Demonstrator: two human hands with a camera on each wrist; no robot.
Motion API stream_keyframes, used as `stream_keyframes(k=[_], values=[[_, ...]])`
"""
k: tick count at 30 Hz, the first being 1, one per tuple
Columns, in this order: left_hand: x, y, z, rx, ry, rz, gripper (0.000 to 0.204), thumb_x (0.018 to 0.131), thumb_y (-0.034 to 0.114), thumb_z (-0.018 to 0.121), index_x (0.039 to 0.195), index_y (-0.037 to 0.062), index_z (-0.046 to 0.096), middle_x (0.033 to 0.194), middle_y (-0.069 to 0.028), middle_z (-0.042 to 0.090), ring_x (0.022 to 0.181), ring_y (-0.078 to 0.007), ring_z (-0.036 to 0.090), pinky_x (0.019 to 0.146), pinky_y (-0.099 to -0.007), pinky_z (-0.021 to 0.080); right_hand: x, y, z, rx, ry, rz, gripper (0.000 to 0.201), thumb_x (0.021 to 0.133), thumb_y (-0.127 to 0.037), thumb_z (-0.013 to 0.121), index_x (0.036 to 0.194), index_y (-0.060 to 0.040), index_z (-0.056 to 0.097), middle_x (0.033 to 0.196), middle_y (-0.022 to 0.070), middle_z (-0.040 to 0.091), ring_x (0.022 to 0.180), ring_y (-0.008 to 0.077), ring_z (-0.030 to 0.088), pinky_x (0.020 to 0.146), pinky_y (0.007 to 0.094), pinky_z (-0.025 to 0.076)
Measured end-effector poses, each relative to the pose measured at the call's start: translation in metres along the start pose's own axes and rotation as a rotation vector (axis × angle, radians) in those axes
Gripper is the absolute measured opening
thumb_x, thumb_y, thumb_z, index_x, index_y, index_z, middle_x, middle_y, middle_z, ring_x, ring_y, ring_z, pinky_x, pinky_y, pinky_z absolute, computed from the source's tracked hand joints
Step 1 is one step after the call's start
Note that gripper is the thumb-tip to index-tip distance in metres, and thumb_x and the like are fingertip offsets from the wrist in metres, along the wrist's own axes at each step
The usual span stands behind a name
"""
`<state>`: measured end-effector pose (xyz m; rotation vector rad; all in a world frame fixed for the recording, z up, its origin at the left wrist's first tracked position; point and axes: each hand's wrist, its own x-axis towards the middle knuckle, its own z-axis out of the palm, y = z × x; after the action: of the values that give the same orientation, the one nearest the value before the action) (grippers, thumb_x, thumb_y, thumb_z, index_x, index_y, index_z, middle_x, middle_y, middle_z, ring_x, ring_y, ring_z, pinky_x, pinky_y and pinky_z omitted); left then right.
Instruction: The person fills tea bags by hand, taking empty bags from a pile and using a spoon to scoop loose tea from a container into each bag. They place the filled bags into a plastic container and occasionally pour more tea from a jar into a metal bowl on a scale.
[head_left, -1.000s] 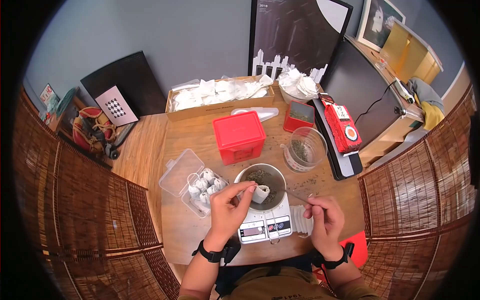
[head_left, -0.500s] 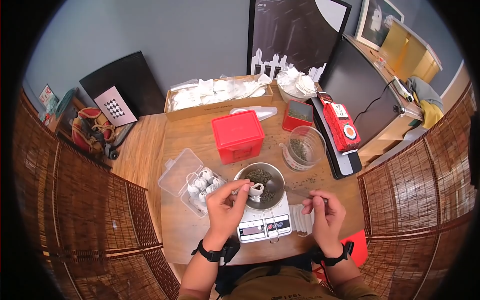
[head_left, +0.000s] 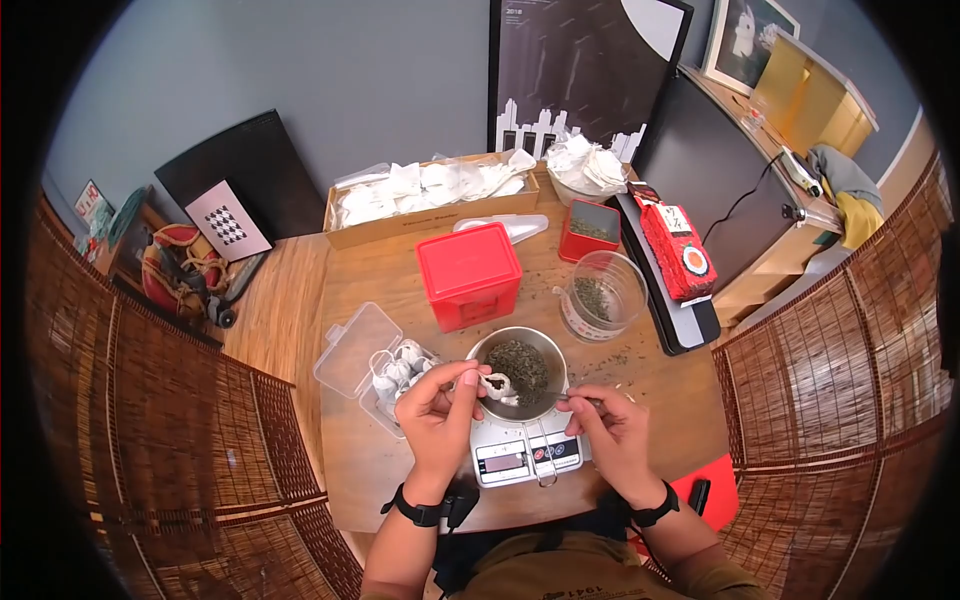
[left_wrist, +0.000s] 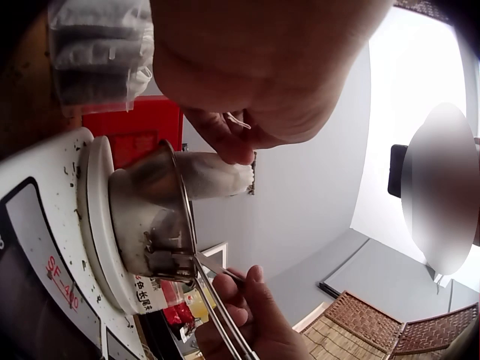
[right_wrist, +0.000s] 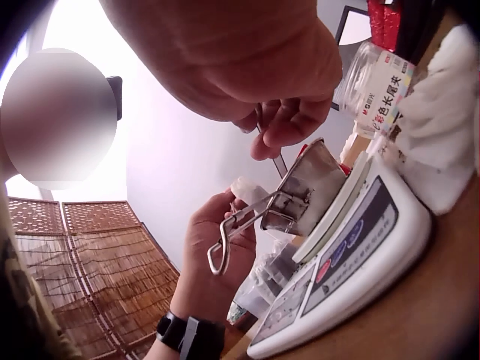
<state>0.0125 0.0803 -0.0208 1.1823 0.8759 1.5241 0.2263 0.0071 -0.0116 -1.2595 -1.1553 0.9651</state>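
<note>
My left hand [head_left: 437, 415] pinches the rim of a small white tea bag [head_left: 499, 389], its mouth held up at the near left of a metal pot [left_wrist: 154, 217]. Dark dried tea leaves [head_left: 518, 362] cover the pot's bottom. In my right hand [head_left: 612, 430], thumb and fingers grip a slim metal utensil [right_wrist: 280, 164] over the pot's right rim. Its far end is hidden in the right wrist view. The pot, with folding wire handles [right_wrist: 219, 255], stands on a white kitchen scale [head_left: 490, 437].
Left of the scale, a clear plastic box [head_left: 345, 362] holds several filled bags [head_left: 385, 378]. Behind the pot stand a red canister [head_left: 470, 275] and a clear jar [head_left: 632, 295]. White bags [head_left: 430, 185] fill a cardboard box; a stack of white bags [right_wrist: 439, 127] lies right of the scale.
My right hand has moved left with the metal utensil, from beside the pot to its rim. My left hand has shifted slightly left and tilted the tea bag's mouth toward the pot's middle.
</note>
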Motion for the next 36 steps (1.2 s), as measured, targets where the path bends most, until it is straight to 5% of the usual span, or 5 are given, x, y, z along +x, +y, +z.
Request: stream_keyframes(k=[14,28,36], values=[[-0.001,0.000,0.000,-0.011,0.004,0.016,0.016,0.106,0.001,0.069,0.119,-0.0072,0.075,0.104,-0.0181,0.081,0.077,-0.0117,0.073,0.059,-0.0231,0.057,-0.004,0.018,0.003,0.128,0.056,0.121,0.026,0.108,-0.006,0.071,0.130,0.0080,0.073,0.111,0.0192,0.081,0.076,0.0094,0.069,0.069,0.0244,0.058],[-0.001,0.001,0.003,-0.005,0.003,0.007,0.013,0.106,0.002,0.068,0.115,-0.0057,0.075,0.099,-0.0180,0.081,0.073,-0.0117,0.072,0.057,-0.0230,0.056,-0.003,0.020,0.000,0.402,0.149,0.274,0.026,0.108,-0.009,0.072,0.131,0.0039,0.074,0.106,0.0131,0.079,0.076,0.0099,0.066,0.068,0.0242,0.054],[-0.001,-0.001,0.001,-0.023,-0.154,-0.144,0.014,0.105,-0.002,0.070,0.116,-0.0045,0.077,0.103,-0.0140,0.081,0.081,-0.0103,0.073,0.061,-0.0219,0.055,-0.003,0.014,-0.013,0.438,0.180,0.241,0.026,0.110,-0.013,0.071,0.131,0.0026,0.072,0.106,0.0122,0.079,0.077,0.0105,0.067,0.069,0.0251,0.055]])
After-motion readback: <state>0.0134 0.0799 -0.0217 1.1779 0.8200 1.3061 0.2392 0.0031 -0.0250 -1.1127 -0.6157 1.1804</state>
